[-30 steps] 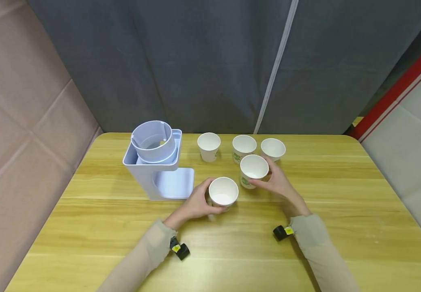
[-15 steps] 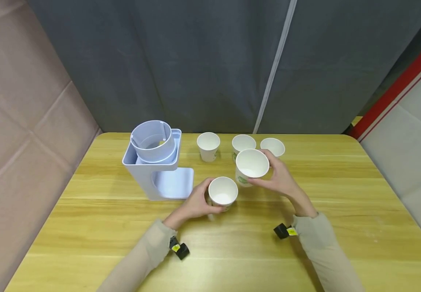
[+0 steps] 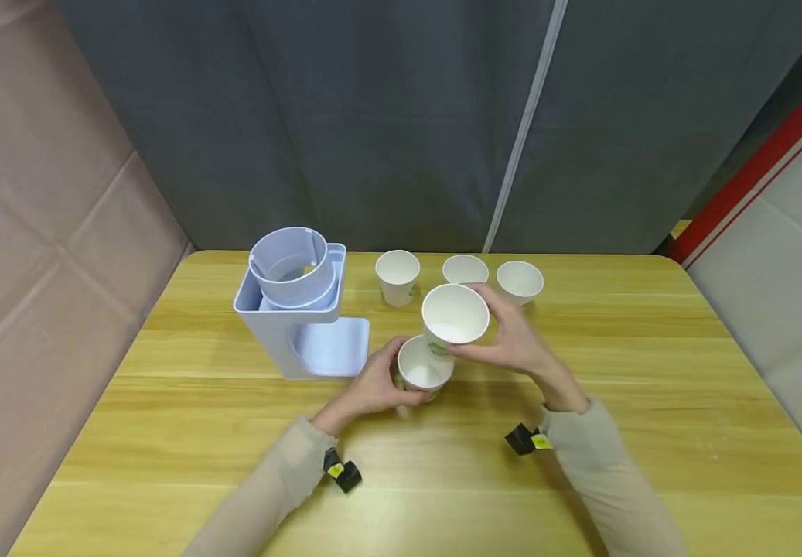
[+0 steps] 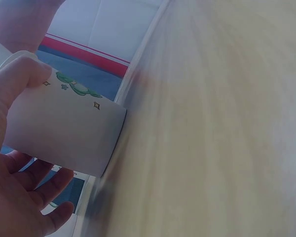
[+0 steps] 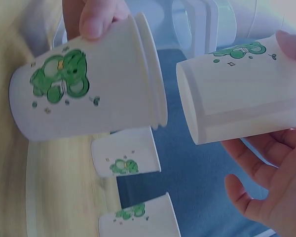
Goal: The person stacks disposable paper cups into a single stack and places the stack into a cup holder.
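My left hand point(image 3: 376, 383) grips a white paper cup point(image 3: 414, 373) standing upright on the table. In the right wrist view a double rim shows on this held cup point(image 5: 96, 86), so cups are nested there. My right hand point(image 3: 515, 340) holds another paper cup point(image 3: 455, 316) in the air, just above and slightly right of the left one, tilted a little. In the right wrist view the lifted cup's base point(image 5: 188, 106) faces the rims of the nested cups, with a gap between. A green cartoon print marks the cups.
Three more white paper cups stand along the back: a left one point(image 3: 397, 277), a middle one point(image 3: 465, 268) partly covered, and a right one point(image 3: 520, 278). A pale blue plastic stand point(image 3: 271, 344) with a round container point(image 3: 292, 286) is at left. A grey curtain point(image 3: 373, 139) hangs behind the table.
My right hand has lifted its cup off the table area near the back cups and carried it left, over the left-hand cup. My left hand has stayed in place.
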The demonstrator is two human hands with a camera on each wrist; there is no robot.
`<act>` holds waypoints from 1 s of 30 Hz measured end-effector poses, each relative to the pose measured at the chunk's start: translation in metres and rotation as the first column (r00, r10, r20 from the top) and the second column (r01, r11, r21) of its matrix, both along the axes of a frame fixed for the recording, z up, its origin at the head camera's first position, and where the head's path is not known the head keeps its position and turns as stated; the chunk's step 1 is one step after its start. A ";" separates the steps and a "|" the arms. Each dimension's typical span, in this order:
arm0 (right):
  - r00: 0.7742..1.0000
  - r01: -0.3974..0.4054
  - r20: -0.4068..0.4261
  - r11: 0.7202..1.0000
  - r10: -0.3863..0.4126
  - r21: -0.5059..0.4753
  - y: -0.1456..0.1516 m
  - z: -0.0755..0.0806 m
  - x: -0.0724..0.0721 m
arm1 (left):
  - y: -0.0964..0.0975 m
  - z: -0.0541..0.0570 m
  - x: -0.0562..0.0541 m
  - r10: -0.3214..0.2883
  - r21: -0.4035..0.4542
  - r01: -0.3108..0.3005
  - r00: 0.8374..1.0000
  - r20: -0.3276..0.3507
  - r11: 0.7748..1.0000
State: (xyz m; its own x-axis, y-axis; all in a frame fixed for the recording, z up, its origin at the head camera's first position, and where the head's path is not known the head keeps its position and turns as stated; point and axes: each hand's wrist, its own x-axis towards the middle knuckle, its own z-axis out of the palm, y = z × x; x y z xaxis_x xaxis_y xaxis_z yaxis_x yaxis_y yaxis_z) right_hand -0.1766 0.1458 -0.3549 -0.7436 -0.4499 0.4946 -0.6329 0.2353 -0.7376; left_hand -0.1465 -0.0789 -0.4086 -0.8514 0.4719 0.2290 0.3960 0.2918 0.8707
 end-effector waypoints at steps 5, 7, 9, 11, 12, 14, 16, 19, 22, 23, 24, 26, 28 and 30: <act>1.000 -0.018 0.019 0.999 0.018 0.034 -0.008 0.002 0.002 | -0.001 0.002 0.001 -0.013 -0.001 0.013 1.000 -0.009 1.000; 0.999 -0.029 0.016 0.999 0.029 0.038 -0.012 0.002 0.003 | -0.002 -0.003 -0.002 -0.022 0.006 0.022 1.000 -0.005 1.000; 0.999 -0.043 0.020 0.999 0.042 0.033 -0.015 0.000 0.003 | -0.003 -0.015 -0.007 -0.025 0.011 0.025 1.000 -0.004 1.000; 0.998 -0.057 0.024 0.998 0.056 0.026 -0.017 -0.001 0.003 | -0.003 -0.025 -0.012 -0.027 0.014 0.027 1.000 -0.005 1.000; 0.998 -0.061 0.026 0.998 0.061 0.022 -0.018 -0.002 0.003 | -0.004 -0.031 -0.014 -0.026 0.015 0.026 1.000 -0.005 1.000; 0.997 -0.066 0.038 0.998 0.066 0.018 -0.019 -0.004 0.004 | -0.004 -0.036 -0.016 -0.023 0.014 0.023 1.000 -0.001 1.000; 0.997 -0.068 0.045 0.997 0.068 0.018 -0.020 -0.007 0.004 | -0.004 -0.036 -0.016 -0.022 0.021 0.022 1.000 0.002 1.000; 0.996 -0.072 0.054 0.997 0.071 0.023 -0.020 -0.011 0.004 | -0.004 -0.037 -0.016 -0.020 0.031 0.020 1.000 -0.002 0.999; 0.995 -0.078 0.064 0.996 0.076 0.032 -0.020 -0.017 0.003 | -0.004 -0.037 -0.016 -0.019 0.034 0.020 1.000 -0.016 0.999; 0.994 -0.082 0.068 0.996 0.080 0.032 -0.020 -0.019 0.003 | -0.004 -0.037 -0.016 -0.020 0.034 0.021 1.000 -0.021 0.999; 0.994 -0.086 0.070 0.996 0.084 0.032 -0.020 -0.021 0.002 | -0.004 -0.037 -0.016 -0.022 0.034 0.023 0.999 -0.028 0.999; 0.993 -0.090 0.075 0.995 0.088 0.032 -0.021 -0.025 0.002 | -0.004 -0.037 -0.016 -0.026 0.041 0.028 0.999 -0.037 0.999; 0.993 -0.092 0.079 0.995 0.089 0.032 -0.021 -0.028 0.002 | -0.004 -0.038 -0.017 -0.031 0.051 0.033 0.999 -0.042 0.998; 0.993 -0.094 0.081 0.995 0.091 0.037 -0.021 -0.031 0.002 | -0.004 -0.039 -0.017 -0.039 0.066 0.041 0.998 -0.043 0.997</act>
State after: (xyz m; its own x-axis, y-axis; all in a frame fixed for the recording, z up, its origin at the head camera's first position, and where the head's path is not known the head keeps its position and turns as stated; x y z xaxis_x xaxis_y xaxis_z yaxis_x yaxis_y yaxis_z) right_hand -0.1745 0.1249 -0.3855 -0.7340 -0.5371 0.4157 -0.5935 0.2095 -0.7771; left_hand -0.1633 -0.0828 -0.4472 -0.8211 0.4878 0.2964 0.4428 0.2167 0.8700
